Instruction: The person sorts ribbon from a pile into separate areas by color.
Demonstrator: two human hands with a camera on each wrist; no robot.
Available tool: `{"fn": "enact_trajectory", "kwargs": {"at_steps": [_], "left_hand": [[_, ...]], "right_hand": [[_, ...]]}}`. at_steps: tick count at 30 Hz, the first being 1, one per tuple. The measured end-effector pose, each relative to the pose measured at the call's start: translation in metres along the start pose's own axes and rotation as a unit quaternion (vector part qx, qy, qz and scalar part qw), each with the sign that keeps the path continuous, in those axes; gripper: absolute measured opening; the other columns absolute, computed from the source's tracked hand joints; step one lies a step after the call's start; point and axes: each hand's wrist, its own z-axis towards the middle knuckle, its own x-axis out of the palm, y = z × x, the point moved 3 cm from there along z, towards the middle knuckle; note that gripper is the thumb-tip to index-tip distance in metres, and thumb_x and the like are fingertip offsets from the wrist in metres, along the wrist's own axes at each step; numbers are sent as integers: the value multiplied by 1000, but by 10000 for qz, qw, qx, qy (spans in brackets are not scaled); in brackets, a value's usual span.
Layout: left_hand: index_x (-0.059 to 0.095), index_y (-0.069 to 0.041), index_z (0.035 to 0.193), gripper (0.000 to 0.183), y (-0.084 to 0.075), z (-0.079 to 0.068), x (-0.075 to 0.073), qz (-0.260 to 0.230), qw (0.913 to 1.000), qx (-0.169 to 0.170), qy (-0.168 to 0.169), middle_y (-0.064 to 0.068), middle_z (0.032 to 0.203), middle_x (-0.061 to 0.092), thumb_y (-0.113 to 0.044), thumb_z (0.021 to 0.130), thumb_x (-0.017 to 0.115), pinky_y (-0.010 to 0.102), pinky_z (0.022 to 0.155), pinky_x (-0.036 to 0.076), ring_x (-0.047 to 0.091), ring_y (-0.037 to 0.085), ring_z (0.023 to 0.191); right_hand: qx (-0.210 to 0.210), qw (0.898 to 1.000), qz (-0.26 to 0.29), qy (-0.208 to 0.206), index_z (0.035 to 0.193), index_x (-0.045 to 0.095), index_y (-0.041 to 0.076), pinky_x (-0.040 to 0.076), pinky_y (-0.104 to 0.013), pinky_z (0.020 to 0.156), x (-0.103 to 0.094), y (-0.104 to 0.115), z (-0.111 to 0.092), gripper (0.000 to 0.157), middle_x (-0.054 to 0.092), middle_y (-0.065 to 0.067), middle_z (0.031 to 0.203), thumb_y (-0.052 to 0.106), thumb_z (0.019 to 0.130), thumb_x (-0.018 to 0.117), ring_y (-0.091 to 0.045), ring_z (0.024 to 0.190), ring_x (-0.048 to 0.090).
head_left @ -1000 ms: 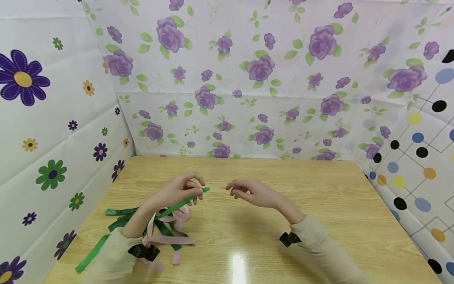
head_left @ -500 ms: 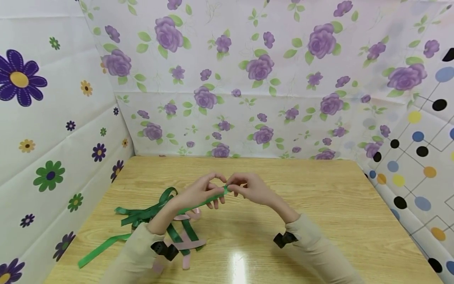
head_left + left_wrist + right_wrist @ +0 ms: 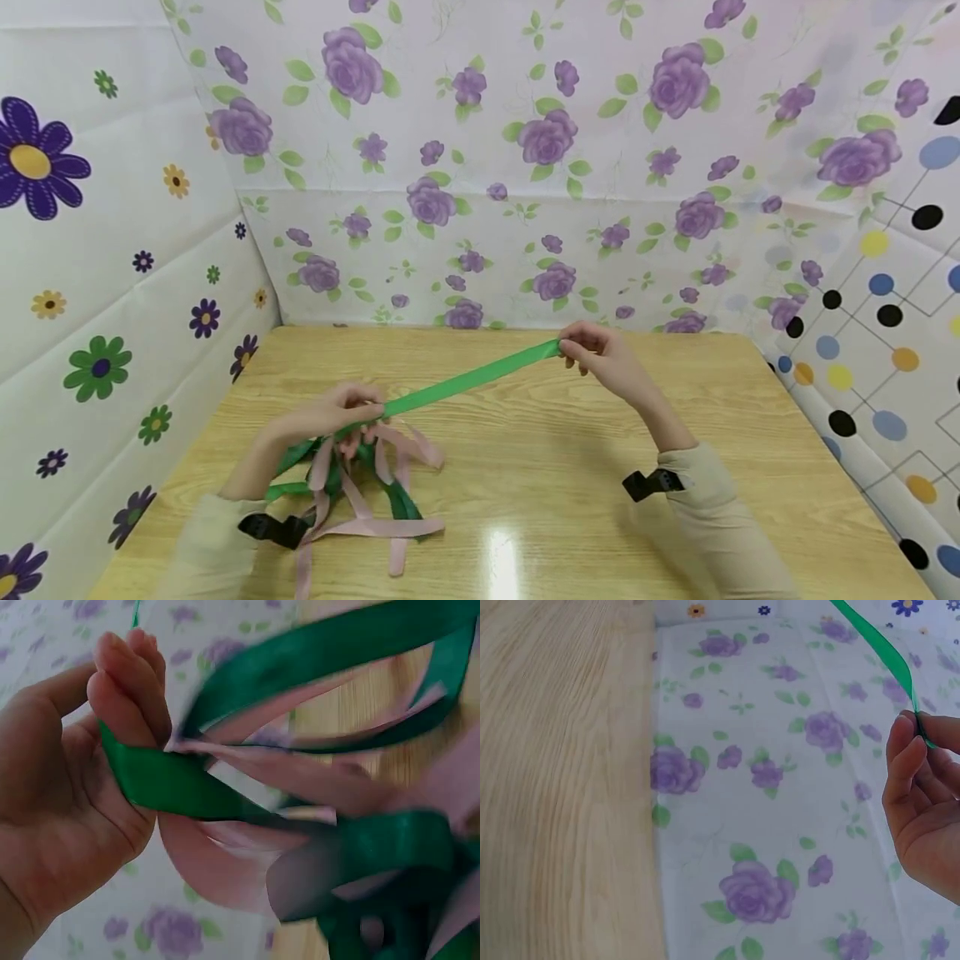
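A bright green ribbon stretches between both hands, slanting up to the right above the table. My right hand pinches its end between thumb and fingertips; the right wrist view shows the ribbon twisting narrow at that pinch. Lower down, my left hand grips the ribbon farther along, and in the left wrist view the green ribbon crosses the palm under curled fingers. Beneath the left hand hangs a tangle of pink ribbons and dark green ribbons, partly hidden by the hand and forearm.
The wooden table carries the ribbon tangle on its left side. A cloth with purple roses hangs behind it, a daisy-print cloth on the left and a dotted cloth on the right.
The hands met at the green ribbon's end, then parted: the right hand took the end and moved up and right, the left moved back left. More ribbon now spans between them.
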Motion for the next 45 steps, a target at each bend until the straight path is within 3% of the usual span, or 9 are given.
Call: {"fn": "enact_trajectory", "kwargs": {"at_steps": [4, 9, 12, 20, 24, 28, 32, 40, 45], "left_hand": [[56, 12, 99, 37, 9, -33, -19, 90, 9981, -606, 21, 9, 66, 56, -23, 104, 45, 39, 40, 48, 53, 9, 44], [53, 10, 89, 35, 10, -68, -40, 385, 9922, -1171, -185, 1, 60, 49, -21, 103, 46, 29, 40, 46, 49, 8, 43], [51, 7, 84, 31, 4, -83, -52, 475, 9906, -1215, -411, 2, 58, 47, -17, 102, 46, 23, 41, 42, 45, 6, 45], [60, -2, 90, 16, -17, -106, -85, 1170, 9800, -855, -1365, -1, 55, 41, -10, 99, 49, 30, 43, 39, 39, 8, 45], [59, -2, 89, 18, -19, -100, -95, 1440, 9683, -841, -1862, -4, 56, 41, -12, 100, 49, 30, 46, 38, 38, 11, 45], [60, -1, 90, 20, -7, -84, -102, 1758, 9554, -1019, -2142, -4, 56, 40, -16, 100, 51, 29, 49, 38, 38, 9, 47], [64, 2, 94, 21, 13, -62, -106, 2076, 9471, -1053, -2207, -1, 58, 47, -15, 99, 53, 28, 52, 41, 43, 8, 49], [69, 6, 98, 20, 50, -25, -104, 2310, 9430, -1165, -2091, 6, 74, 62, -11, 96, 58, 30, 58, 49, 57, 17, 63], [68, 7, 97, 19, 67, -8, -102, 2648, 9296, -1620, -1987, 16, 79, 64, -8, 95, 56, 30, 59, 49, 59, 18, 64]], "right_hand": [[51, 10000, -7, -41, 107, 63, 2, 47, -27, 57, -7, -9, -6, 20, 64, 2, 82, 18, 98, 57, -14, 69, 59], [-35, 9999, -109, 18, 108, 63, -2, 47, -27, 57, -13, -17, -9, 19, 64, 4, 81, 13, 98, 56, -12, 68, 59], [102, 9999, -110, -38, 109, 62, -3, 47, -26, 58, -21, -23, -11, 21, 64, 5, 81, 15, 98, 56, -11, 69, 59], [467, 9968, 47, -643, 111, 62, 0, 48, -25, 60, -58, -33, -21, 26, 65, 7, 81, 22, 99, 55, -9, 71, 60], [592, 9930, -45, -1021, 107, 62, 3, 48, -24, 60, -81, -41, -28, 24, 65, 9, 80, 24, 99, 56, -8, 72, 61], [914, 9879, -278, -1221, 108, 61, 1, 49, -24, 60, -100, -55, -35, 27, 64, 11, 80, 26, 99, 56, -9, 73, 62], [1399, 9823, -429, -1167, 112, 59, -2, 50, -24, 62, -111, -71, -42, 31, 63, 14, 80, 26, 100, 54, -7, 73, 62], [1958, 9733, -434, -1118, 117, 55, -10, 50, -26, 63, -123, -95, -57, 35, 63, 13, 81, 20, 100, 53, -7, 74, 61], [2542, 9568, -633, -1263, 128, 51, -6, 54, -27, 73, -137, -128, -66, 47, 64, 11, 89, 31, 100, 52, 0, 77, 61]]}}
